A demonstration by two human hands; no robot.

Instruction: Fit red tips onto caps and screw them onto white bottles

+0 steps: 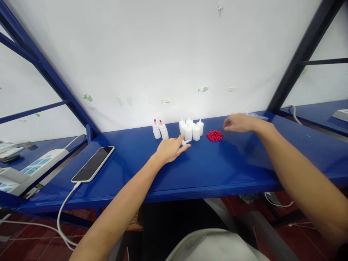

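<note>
My left hand (169, 149) is closed over the blue table, with a small white pointed nozzle cap (186, 142) between thumb and fingers. Just beyond it stands a group of white plastic bottles (196, 132), some topped with pointed nozzles. To the left, two white bottles with red tips (164, 130) stand side by side. A pile of small red caps (214, 136) lies right of the group. Near that pile, my right hand (238, 123) is raised slightly with fingers curled together; whatever it may hold is hidden.
On the left of the blue table (130, 163) lies a phone (94, 164) with a white charging cable (63, 206). A clear plastic bag (257, 116) lies behind my right hand. Power strips (43, 168) sit on the neighbouring surface at left. The white wall borders the back edge.
</note>
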